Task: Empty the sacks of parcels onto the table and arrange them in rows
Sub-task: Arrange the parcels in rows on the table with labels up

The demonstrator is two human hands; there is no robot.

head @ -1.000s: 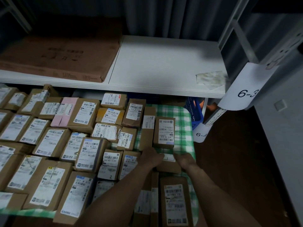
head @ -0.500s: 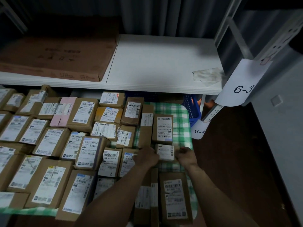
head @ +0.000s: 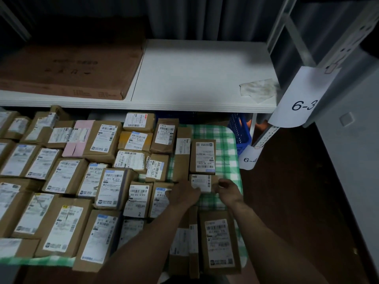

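Several brown cardboard parcels with white labels lie in rows on a table covered by a green checked cloth (head: 227, 144). A small parcel (head: 202, 182) sits flat on the cloth just below a taller labelled parcel (head: 203, 156). My left hand (head: 184, 193) grips the small parcel's left edge. My right hand (head: 227, 190) holds its right edge with curled fingers. Nearer to me lies another labelled parcel (head: 219, 240). No sack is in view.
A white shelf (head: 201, 76) runs above the table's far side, bearing a large flat cardboard box (head: 67, 72) and a crumpled cloth (head: 257, 90). A blue crate (head: 240, 130) stands behind the table. Shelf tags read 6-3 (head: 303, 105) and 6-4 (head: 249, 159). Dark floor lies to the right.
Both hands have pushed the small parcel away from me, up against the taller parcel in the right column. The view has shifted slightly.
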